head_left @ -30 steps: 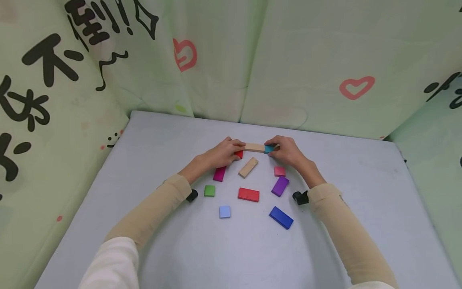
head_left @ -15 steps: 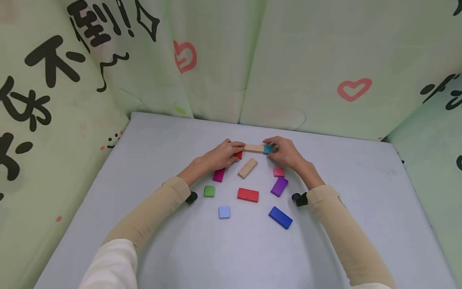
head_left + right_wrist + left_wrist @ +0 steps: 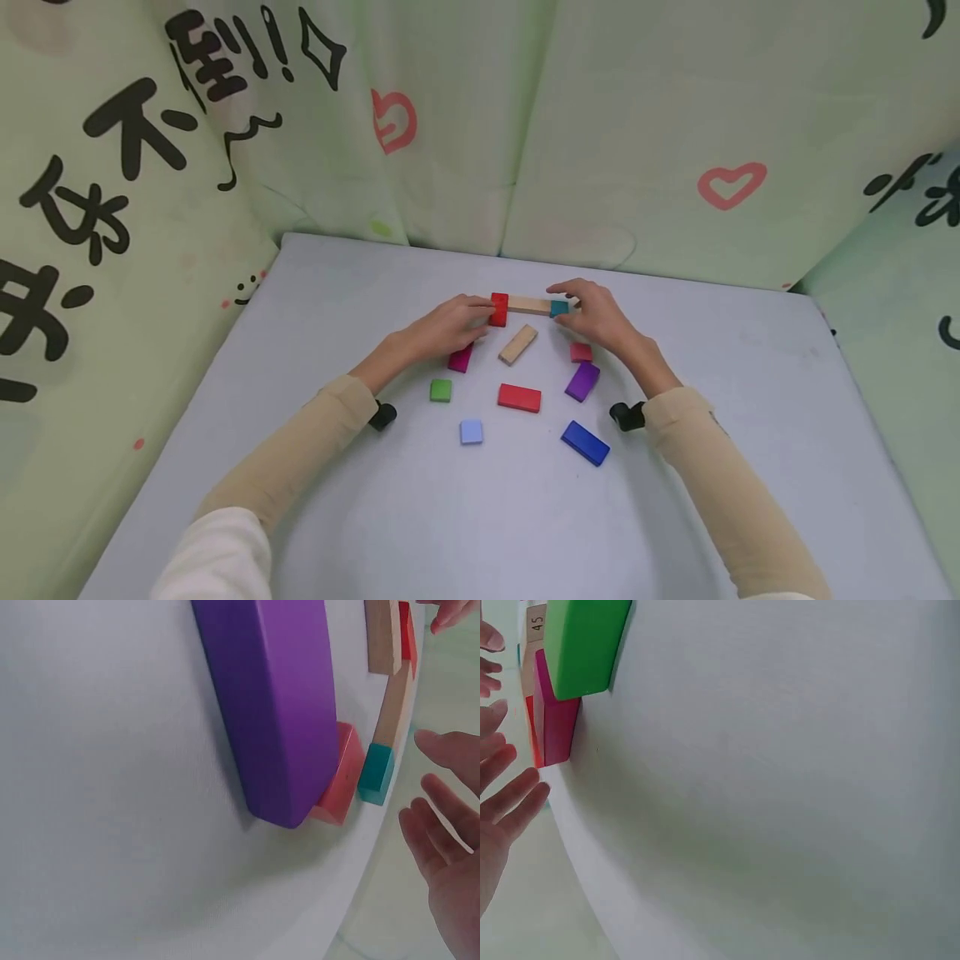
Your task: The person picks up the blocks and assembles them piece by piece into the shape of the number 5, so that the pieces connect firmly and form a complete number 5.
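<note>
A row at the back of the table joins a red block (image 3: 498, 309), a plain wooden block (image 3: 529, 306) and a teal block (image 3: 559, 308). My left hand (image 3: 448, 325) is by the row's left end, fingers loose beside the red block. At the other end, my right hand (image 3: 597, 315) spreads its thumb and fingers around the teal block; the right wrist view shows a gap between those fingers and the teal block (image 3: 376, 774). A magenta block (image 3: 461, 357) lies just below the left hand, and a pink block (image 3: 581, 352) near the right wrist.
In front of the row lie a second wooden block (image 3: 517, 344), a red block (image 3: 519, 397), a purple block (image 3: 582, 382), a green block (image 3: 441, 390), a light blue block (image 3: 471, 432) and a dark blue block (image 3: 585, 442). A printed curtain (image 3: 600, 125) hangs behind the table.
My left hand has let go of the red block and drawn left, uncovering it. My right hand's fingers have loosened from the teal block. The row stays in place.
</note>
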A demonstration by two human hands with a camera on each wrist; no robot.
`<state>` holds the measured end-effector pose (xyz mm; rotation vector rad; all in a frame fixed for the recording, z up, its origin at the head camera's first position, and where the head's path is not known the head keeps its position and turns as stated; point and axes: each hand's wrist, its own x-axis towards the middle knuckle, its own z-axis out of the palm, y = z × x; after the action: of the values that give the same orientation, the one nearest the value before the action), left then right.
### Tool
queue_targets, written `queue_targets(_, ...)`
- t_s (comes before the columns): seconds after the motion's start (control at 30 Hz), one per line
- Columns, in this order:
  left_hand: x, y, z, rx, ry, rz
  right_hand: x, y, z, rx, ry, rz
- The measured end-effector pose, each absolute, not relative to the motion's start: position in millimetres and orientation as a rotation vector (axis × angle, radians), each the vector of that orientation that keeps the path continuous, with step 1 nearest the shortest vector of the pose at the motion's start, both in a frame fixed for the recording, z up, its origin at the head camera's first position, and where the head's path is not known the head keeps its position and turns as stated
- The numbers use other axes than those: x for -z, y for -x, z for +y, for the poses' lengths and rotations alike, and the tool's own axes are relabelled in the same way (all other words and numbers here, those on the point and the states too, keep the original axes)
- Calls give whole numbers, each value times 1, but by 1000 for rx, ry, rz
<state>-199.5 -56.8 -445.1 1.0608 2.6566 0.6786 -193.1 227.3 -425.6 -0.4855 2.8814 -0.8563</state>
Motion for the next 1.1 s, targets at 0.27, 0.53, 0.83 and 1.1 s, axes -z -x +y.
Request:
queue_targets(0.27, 446, 190, -76, -828, -913, 2571, 420, 181, 220, 855, 512, 2831)
queue_targets(0.53, 450, 179, -88, -990, -807, 2529, 425, 172, 213, 841, 577, 2751)
queue_targets(0.83, 459, 175, -98, -1000, -781, 2500, 435, 169, 197, 825, 828, 2708)
queue_targets(1.1, 463, 172, -99, -981, -798, 2499, 436, 166, 182, 671, 1012, 2714)
